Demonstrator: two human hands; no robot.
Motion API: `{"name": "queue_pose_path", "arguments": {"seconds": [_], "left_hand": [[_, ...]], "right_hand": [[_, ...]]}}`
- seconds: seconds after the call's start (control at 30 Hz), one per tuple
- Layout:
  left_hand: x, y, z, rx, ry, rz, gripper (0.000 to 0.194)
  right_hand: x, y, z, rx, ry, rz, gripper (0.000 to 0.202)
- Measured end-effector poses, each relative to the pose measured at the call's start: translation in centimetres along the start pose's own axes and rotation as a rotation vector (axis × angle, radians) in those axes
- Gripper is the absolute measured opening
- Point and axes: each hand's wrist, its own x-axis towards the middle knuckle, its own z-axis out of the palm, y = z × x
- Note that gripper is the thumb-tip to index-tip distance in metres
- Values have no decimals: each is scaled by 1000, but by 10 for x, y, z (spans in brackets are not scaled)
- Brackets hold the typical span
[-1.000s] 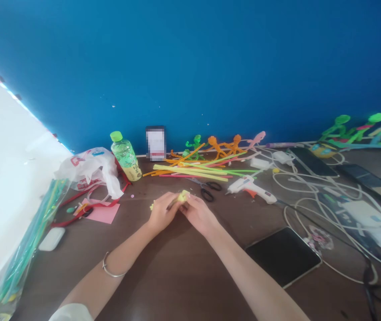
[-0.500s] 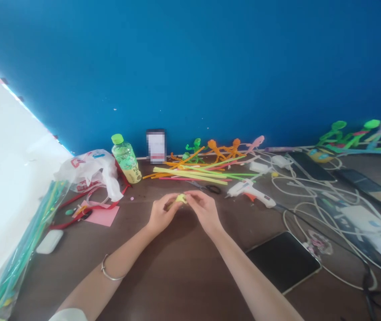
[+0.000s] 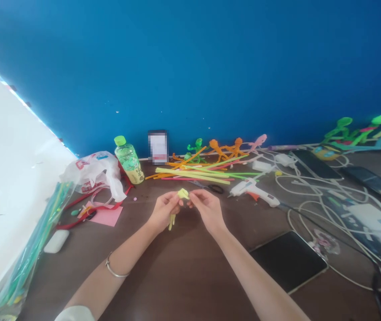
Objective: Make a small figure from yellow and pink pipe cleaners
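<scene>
Both hands meet over the middle of the dark table around a small pale-yellow coiled pipe cleaner point(image 3: 183, 193). My left hand point(image 3: 164, 208) is closed in a pinch on its left side, and two straight yellow ends hang down below the fingers. My right hand point(image 3: 208, 208) pinches the coil's right edge between thumb and fingertips. Just beyond the hands lie scissors point(image 3: 215, 189) with dark handles, partly under a pile of yellow, orange and pink pipe cleaners point(image 3: 193, 173). To the right rests a white glue gun point(image 3: 255, 191).
Pipe-cleaner figures point(image 3: 225, 149) stand along the blue wall. Left are a green-capped bottle point(image 3: 130, 161), a plastic bag point(image 3: 93, 171), pink paper point(image 3: 106, 215), a white case point(image 3: 56, 241) and bagged pipe cleaners point(image 3: 31, 254). Right are a dark tablet point(image 3: 290, 261) and tangled cables point(image 3: 310, 203).
The yellow coil has turned so more of it shows, and its straight ends now hang below my left hand. The whole view has shifted slightly.
</scene>
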Motion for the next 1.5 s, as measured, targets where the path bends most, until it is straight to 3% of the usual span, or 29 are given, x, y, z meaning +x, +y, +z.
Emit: {"name": "queue_pose_path", "arguments": {"seconds": [0.17, 0.37, 0.53, 0.7, 0.9, 1.2, 1.4, 1.5], "left_hand": [[-3, 2, 2, -129, -99, -154, 34], [-4, -1, 3, -213, -143, -220, 32], [-3, -1, 5, -151, -81, -234, 36], [-6, 2, 8, -84, -108, -179, 36], [-6, 4, 6, -186, -212, -300, 42], [-6, 3, 3, -341, -347, -518, 45], [-4, 1, -1, -363, -439, -555, 49], [-4, 1, 0, -298, -364, -491, 49]], "right_hand": [[0, 4, 1, 27, -26, 36, 23], [-1, 4, 4, -5, -71, 0, 22], [-2, 6, 1, -132, -41, -95, 17], [-5, 3, 2, -214, -36, -220, 10], [-5, -1, 5, 10, -144, -53, 11], [-5, 6, 8, 227, -111, 77, 15], [-7, 7, 12, 333, -114, 140, 18], [-6, 10, 11, 280, -117, 117, 17]]}}
